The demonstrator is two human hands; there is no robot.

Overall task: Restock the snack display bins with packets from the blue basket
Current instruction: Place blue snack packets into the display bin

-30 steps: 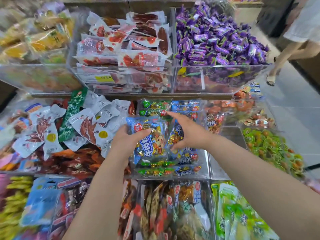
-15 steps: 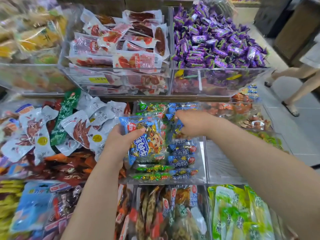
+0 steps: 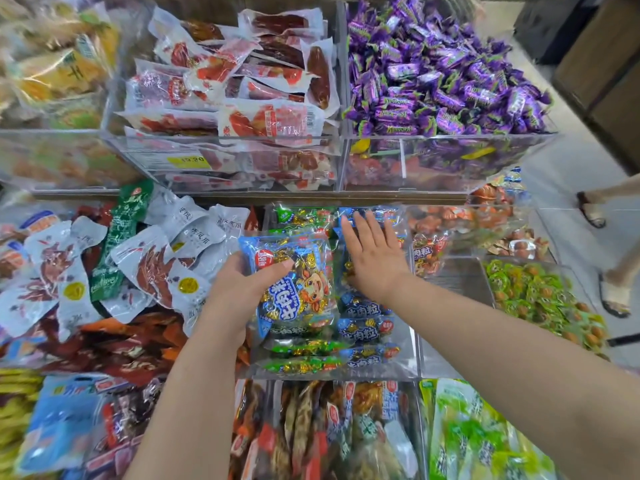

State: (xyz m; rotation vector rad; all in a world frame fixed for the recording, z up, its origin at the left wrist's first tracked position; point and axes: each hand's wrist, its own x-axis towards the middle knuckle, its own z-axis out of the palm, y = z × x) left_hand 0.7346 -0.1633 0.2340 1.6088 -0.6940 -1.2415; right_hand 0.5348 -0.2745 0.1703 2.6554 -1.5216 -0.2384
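Note:
My left hand (image 3: 239,289) grips a stack of blue beef-cube snack packets (image 3: 298,289) by the left edge, thumb on top, held over a clear display bin (image 3: 414,355). That bin holds rows of blue packets (image 3: 367,330) and green packets (image 3: 298,365). My right hand (image 3: 375,258) lies flat with straight fingers, pressing on the blue packets at the back right of the same bin. The blue basket is out of view.
Clear bins surround this one: purple candies (image 3: 436,74) and red meat packets (image 3: 235,91) above, white packets (image 3: 156,258) to the left, green candies (image 3: 540,296) to the right, mixed bags (image 3: 322,431) below. A person's sandalled feet (image 3: 613,296) stand in the aisle at right.
My right hand has opened from a curled grip on a packet to a flat palm pressing on the blue packets. My left hand still holds the stack in about the same place.

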